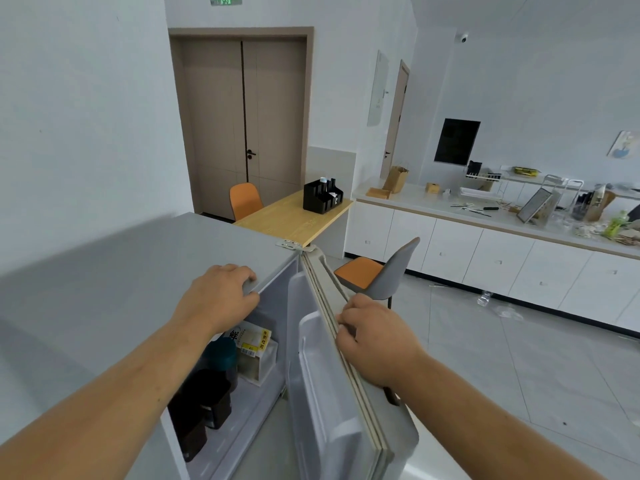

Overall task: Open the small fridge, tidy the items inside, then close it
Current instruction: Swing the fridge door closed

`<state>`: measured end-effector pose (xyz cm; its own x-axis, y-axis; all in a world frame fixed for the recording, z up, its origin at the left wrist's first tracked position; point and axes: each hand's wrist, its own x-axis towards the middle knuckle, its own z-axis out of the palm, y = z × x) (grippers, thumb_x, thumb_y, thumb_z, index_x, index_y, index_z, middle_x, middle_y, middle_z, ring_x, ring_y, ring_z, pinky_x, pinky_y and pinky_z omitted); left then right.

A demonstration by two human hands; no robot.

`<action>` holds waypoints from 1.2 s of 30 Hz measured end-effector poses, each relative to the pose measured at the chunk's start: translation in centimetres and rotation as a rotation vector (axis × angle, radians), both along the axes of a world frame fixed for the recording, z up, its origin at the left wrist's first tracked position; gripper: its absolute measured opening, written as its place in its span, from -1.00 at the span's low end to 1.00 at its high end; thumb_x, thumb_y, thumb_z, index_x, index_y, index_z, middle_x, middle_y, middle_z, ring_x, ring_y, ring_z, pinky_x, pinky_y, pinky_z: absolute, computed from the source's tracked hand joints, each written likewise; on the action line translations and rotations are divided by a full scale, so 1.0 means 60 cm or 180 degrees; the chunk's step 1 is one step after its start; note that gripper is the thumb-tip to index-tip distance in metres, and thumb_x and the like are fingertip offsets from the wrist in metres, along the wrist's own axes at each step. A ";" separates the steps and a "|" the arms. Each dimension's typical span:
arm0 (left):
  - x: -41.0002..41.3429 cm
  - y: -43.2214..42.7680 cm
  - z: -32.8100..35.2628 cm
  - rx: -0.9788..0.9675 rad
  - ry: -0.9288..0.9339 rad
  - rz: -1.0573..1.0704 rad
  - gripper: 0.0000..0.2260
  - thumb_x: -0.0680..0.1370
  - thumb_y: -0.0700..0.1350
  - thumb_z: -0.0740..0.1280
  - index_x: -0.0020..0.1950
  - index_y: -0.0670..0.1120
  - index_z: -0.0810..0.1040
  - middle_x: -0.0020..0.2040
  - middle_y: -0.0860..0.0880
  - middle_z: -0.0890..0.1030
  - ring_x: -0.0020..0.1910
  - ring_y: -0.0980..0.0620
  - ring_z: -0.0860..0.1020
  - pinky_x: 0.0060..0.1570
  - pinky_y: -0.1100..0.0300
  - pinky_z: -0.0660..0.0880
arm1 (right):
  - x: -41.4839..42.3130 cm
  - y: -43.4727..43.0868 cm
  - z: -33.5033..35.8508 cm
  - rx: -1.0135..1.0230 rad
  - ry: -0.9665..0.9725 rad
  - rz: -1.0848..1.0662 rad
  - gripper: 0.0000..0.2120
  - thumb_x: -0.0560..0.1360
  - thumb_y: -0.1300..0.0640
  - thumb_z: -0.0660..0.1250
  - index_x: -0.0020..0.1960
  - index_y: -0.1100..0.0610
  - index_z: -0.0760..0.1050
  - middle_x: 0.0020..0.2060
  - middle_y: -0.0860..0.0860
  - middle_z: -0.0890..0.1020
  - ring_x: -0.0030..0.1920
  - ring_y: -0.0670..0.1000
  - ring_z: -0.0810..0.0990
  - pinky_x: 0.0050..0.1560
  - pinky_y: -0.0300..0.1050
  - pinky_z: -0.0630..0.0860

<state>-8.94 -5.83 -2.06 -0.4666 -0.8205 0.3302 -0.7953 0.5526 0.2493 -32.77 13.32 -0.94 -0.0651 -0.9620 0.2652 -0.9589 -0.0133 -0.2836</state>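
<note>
I look down on a small grey fridge (114, 271) whose door (349, 403) stands open, swung out to the right. My left hand (216, 299) grips the front edge of the fridge top. My right hand (375, 339) holds the top edge of the open door. Inside the fridge stand a white carton with yellow label (254, 344), a dark teal-capped bottle (221, 356) and dark containers (207, 403). My left forearm hides part of the inside.
A grey chair with an orange seat (377, 271) stands just behind the open door. A wooden table (294, 213) with a black organiser (322, 196) is behind the fridge. White cabinets with a cluttered counter (485, 244) run along the right.
</note>
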 end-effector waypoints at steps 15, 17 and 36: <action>0.003 -0.001 0.000 0.0046 0.0175 -0.0009 -0.69 0.55 0.10 0.28 0.25 0.07 0.58 0.18 0.05 0.63 0.10 0.03 0.50 0.06 0.04 0.53 | 0.081 -0.042 -0.032 -0.0333 -0.0052 0.0208 -0.76 0.66 -0.07 0.09 -0.01 -0.05 0.51 -0.09 -0.13 0.41 -0.11 -0.11 0.48 -0.11 -0.17 0.50; 0.003 -0.002 0.001 0.0067 0.0177 -0.0015 -0.68 0.54 0.11 0.26 0.25 0.08 0.58 0.18 0.06 0.63 0.09 0.03 0.50 0.06 0.03 0.53 | 0.091 -0.047 -0.035 -0.0361 -0.0082 0.0252 -0.74 0.66 -0.08 0.08 0.02 -0.04 0.51 -0.07 -0.11 0.41 -0.07 -0.11 0.46 -0.05 -0.15 0.50; 0.002 -0.006 0.003 0.0135 0.0382 0.0010 -0.70 0.54 0.11 0.29 0.23 0.11 0.62 0.21 0.10 0.64 0.20 0.04 0.50 0.11 0.07 0.47 | 0.154 -0.111 -0.064 -0.0298 -0.0021 0.0690 -0.35 0.61 -0.39 0.01 0.56 -0.06 0.31 0.57 -0.07 0.33 0.60 -0.04 0.13 0.47 -0.18 -0.01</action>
